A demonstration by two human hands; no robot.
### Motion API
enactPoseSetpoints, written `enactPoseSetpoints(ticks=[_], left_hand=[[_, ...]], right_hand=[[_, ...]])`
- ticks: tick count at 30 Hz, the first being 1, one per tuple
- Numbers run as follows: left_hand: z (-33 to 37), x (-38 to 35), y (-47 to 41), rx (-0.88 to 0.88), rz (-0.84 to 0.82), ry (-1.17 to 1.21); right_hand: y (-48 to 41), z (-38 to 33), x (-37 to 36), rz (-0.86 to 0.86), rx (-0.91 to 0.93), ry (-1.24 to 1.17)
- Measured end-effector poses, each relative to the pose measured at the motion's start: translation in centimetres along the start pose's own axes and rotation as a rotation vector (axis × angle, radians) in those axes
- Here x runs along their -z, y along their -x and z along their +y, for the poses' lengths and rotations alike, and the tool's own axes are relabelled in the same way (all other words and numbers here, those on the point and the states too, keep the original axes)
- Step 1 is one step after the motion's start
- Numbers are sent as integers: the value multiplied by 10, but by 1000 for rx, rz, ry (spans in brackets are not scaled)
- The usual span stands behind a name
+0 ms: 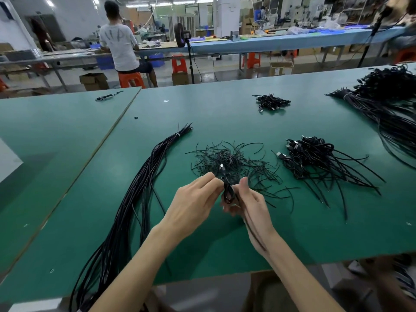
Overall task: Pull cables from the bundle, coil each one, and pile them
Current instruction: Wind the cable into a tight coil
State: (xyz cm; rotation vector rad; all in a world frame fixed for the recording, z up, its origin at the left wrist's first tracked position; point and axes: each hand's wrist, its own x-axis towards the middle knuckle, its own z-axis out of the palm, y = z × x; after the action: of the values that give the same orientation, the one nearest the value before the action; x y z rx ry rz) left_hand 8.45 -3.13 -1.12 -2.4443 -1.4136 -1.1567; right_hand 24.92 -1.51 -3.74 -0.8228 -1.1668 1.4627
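Both hands, left (193,199) and right (252,203), fingers pinching thin glossy black coiled cable (227,190) over matte green table (202,109).

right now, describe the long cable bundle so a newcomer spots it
On the green table, look left of the left hand. The cable bundle runs from the near edge away. Unlike the neighbouring tangled heap, its strands lie long, bound by a white tie.

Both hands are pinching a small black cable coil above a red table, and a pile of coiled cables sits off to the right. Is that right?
Not quite: the table is green, not red, as the head view shows. The rest holds: left hand and right hand pinch the black cable coil, and the pile of coiled cables sits to the right.
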Motion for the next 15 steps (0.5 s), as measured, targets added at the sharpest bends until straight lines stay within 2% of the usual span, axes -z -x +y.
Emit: enactPoseSetpoints(ticks=[3,7,15], left_hand=[[-2,2,5,90,-71,93],[-1,5,3,298,-51,323],[17,11,-10,664,-99,731]], right_hand=[[3,0,0,-83,39,105],[3,1,1,-132,52,169],[0,9,1,34,143,319]])
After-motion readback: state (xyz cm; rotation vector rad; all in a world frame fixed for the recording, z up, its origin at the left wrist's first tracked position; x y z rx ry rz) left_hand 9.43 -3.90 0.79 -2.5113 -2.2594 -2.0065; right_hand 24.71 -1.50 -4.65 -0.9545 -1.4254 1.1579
